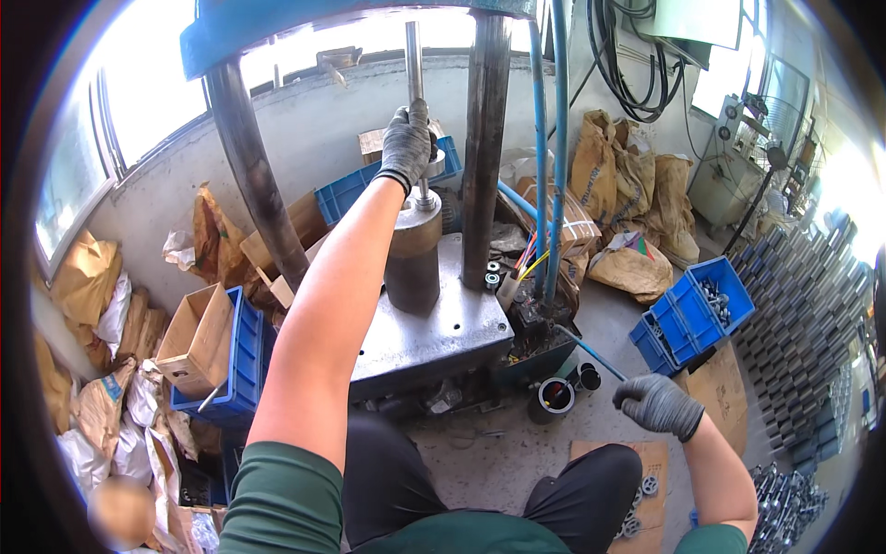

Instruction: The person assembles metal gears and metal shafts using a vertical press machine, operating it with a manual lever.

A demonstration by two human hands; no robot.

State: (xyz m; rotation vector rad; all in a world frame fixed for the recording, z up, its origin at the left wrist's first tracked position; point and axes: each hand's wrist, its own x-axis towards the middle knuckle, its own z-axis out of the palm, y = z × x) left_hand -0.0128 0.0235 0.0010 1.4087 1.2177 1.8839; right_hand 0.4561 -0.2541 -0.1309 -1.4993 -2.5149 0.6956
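In front of me stands a press with dark steel columns [486, 148] and a blue crossbeam [351, 28]. My left hand [408, 146], in a grey glove, is raised and closed around an upright metal rod [413, 55]. A shiny ring-shaped metal part [434, 166] shows beside its fingers. Below it, a thin shaft enters the top of a thick steel cylinder [413, 263] on the press's metal bed [434, 334]. At the right, my gloved right hand [660, 406] has its fingers curled at the end of a blue lever [591, 351]; they partly hide the contact.
Blue crates [703, 309] with metal parts are at the right, near a large stack of metal tubes [794, 323]. Two dark cylindrical containers [551, 400] sit by the press base. Metal rings [650, 486] lie on cardboard by my knee. A cardboard box [196, 342] rests on a left crate.
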